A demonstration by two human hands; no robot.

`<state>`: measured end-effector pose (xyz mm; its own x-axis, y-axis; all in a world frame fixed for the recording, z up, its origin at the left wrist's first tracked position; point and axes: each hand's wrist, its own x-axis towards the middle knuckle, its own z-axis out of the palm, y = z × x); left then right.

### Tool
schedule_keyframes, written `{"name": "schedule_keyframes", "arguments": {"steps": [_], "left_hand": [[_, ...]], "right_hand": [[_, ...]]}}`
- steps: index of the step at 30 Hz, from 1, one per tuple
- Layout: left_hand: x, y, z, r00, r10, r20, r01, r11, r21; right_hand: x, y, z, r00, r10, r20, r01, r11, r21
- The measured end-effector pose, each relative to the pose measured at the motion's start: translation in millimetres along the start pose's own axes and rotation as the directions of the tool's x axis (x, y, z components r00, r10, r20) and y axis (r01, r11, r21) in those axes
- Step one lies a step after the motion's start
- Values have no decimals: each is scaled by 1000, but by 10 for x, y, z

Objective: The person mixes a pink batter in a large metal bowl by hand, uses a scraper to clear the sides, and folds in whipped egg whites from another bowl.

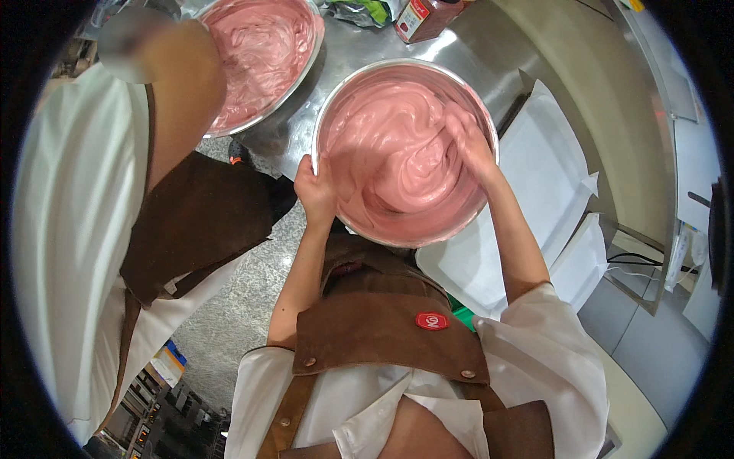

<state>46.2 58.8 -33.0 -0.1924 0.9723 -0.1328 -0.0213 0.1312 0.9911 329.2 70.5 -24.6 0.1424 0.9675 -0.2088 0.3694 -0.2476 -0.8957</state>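
Note:
A large round steel bowl stands before me, partly over the near edge of the steel table. Thick, glossy pink batter fills it in swirls, and pink smears coat its inner wall. My left hand grips the rim on the left side, thumb inside and fingers outside. Over the right wall reaches my right hand, its pink-coated fingers in the batter. The fingertips are partly hidden, so whether they hold anything cannot be seen.
A second steel bowl of pink mixture stands at the upper left, beside a person in white with a brown apron. Behind are a jar of red contents and a green-and-silver bag. Paper-lined trays lie to my right.

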Motion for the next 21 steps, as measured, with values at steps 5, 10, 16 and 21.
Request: {"name": "schedule_keyframes", "arguments": {"steps": [5,10,16,21], "left_hand": [[54,-51,-7,1000,18,8,-18,999,30],[51,-58,-2,998,-44,-36,47,996,72],[55,-125,10,995,-82,-52,85,995,46],[57,-178,25,995,-85,-57,85,996,-2]], "right_hand": [[983,120,358,892,312,328,-444,741,503],[442,-892,659,802,-21,596,-3,999,39],[-574,-433,458,605,351,714,286,741,-607],[-580,-336,-77,916,-184,357,331,850,-410]]}}
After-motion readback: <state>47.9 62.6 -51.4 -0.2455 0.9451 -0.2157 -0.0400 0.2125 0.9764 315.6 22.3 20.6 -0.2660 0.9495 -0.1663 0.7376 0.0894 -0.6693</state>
